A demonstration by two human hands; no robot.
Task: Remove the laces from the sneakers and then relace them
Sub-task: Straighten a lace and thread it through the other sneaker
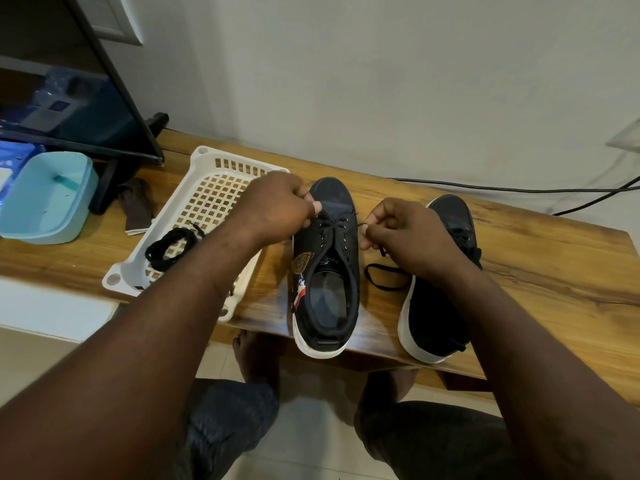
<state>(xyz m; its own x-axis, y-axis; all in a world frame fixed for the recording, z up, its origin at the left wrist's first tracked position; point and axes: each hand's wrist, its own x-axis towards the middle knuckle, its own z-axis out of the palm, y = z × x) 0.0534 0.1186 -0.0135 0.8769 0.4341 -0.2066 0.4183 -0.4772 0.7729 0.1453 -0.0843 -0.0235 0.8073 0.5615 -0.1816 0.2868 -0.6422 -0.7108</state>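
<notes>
Two black sneakers with white soles stand on a wooden table (536, 271), toes pointing away from me. The left sneaker (327, 271) shows bare eyelets with no lace across them. My left hand (277, 206) is closed at its left eyelet row near the toe. My right hand (401, 230) pinches the end of a black lace (384, 277) just right of that shoe; the rest of the lace loops on the table between the shoes. The right sneaker (440, 313) is partly hidden behind my right forearm. A second black lace (169, 249) lies coiled in a white basket.
The white slotted basket (207, 188) sits left of the shoes. Further left are a light blue plastic tub (48, 199), a dark cloth (136, 206) and a monitor stand (114, 168). A black cable (519, 188) runs along the wall behind. My knees and a bare foot show below the table edge.
</notes>
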